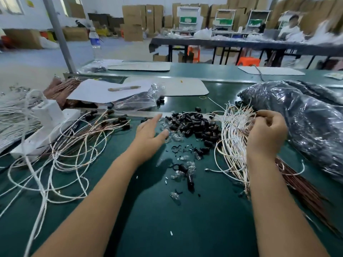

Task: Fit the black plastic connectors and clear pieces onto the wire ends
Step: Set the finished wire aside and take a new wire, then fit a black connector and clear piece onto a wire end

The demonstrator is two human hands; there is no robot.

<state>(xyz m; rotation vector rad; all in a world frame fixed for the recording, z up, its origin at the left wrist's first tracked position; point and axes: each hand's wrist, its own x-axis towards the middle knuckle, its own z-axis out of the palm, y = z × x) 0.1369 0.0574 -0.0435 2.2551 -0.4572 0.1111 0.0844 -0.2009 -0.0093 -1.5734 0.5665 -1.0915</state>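
hands apart: left hand (pixel 148 132) flat beside connectors (pixel 193 125), right hand (pixel 267 130) pinching wires (pixel 233 134)

On my bench (pixel 185 229), connectors (pixel 193 125) lie centre, wires (pixel 233 138) right, bag (pixel 297 115) beyond them.

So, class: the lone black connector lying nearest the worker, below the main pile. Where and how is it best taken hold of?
Pinch the lone black connector across its narrow body, probably coming straight down from above. It lies flat on the green mat, long axis roughly toward the worker, so both long sides are exposed. Clear pieces crowd its far end, so set the grip nearer the near end. The left hand, open, is closest.
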